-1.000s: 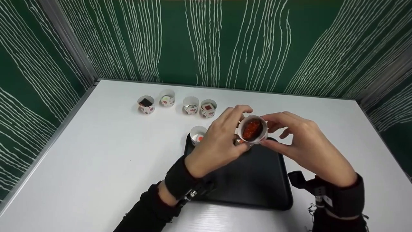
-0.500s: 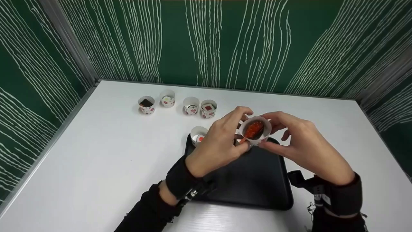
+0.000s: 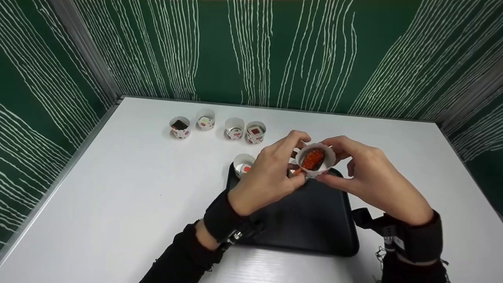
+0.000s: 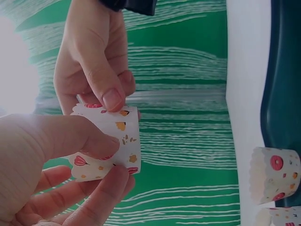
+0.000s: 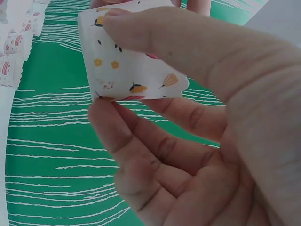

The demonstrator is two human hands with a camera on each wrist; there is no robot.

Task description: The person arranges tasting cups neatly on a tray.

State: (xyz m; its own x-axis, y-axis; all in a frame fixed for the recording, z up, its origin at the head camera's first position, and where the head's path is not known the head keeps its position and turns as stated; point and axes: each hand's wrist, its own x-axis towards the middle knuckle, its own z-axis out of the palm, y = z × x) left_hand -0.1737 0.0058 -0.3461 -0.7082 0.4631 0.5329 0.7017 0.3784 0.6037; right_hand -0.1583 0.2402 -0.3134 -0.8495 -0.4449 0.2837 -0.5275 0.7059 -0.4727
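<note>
Both hands hold one white paper baking cup (image 3: 331, 160) above the tray, its mouth tilted toward the head camera. Inside lies an orange-red, roe-like piece (image 3: 313, 159) with a dark side. My left hand (image 3: 268, 173) pinches the cup from the left, thumb and fingertips on its printed wall (image 4: 127, 141) in the left wrist view. From the other side my right hand (image 3: 367, 167) grips it between thumb and fingers. A small orange bit shows under the cup by the left thumb; what it belongs to is hidden.
A black tray (image 3: 302, 220) lies beneath the hands. At its back left corner stands a paper cup (image 3: 243, 163) with a white-and-orange piece, partly behind the left hand. Several cups stand farther back, including one with a dark piece (image 3: 180, 127). Green walls (image 3: 220, 51) enclose the table.
The held cup has turned a little and shifted slightly right, so more of its inner wall shows. Both hands keep their hold; the other cups have not moved.
</note>
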